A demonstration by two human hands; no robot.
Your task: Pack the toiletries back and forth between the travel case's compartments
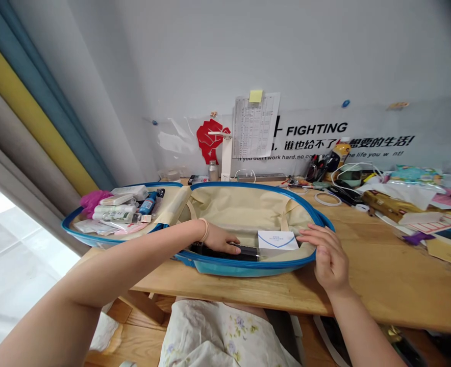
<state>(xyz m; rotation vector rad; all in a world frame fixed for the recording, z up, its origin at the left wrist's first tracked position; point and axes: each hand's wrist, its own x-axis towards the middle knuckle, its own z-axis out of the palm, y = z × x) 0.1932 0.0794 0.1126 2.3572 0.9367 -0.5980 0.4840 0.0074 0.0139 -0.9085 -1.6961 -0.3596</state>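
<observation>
An open suitcase [248, 269] with a blue rim and cream lining lies on the wooden desk. Inside its right half, near the front wall, lies a long dark object [250, 253]; its kind is not clear. My left hand [221, 241] is closed over it, thumb on the near side, partly covering it. Right beside that object sits a white box [277, 240] with a blue line on its top. My right hand [328, 255] rests at the case's right rim, its fingers stretched over the edge, close to the box, holding nothing.
The case's left half holds several tubes and bottles [114, 216] and a pink mesh puff [94, 203]. Behind stands a white desk lamp [226, 158]. At right lie a roll of tape [327, 199], cables, pens, a yellow bottle [340, 153] and papers. A curtain [53, 112] hangs left.
</observation>
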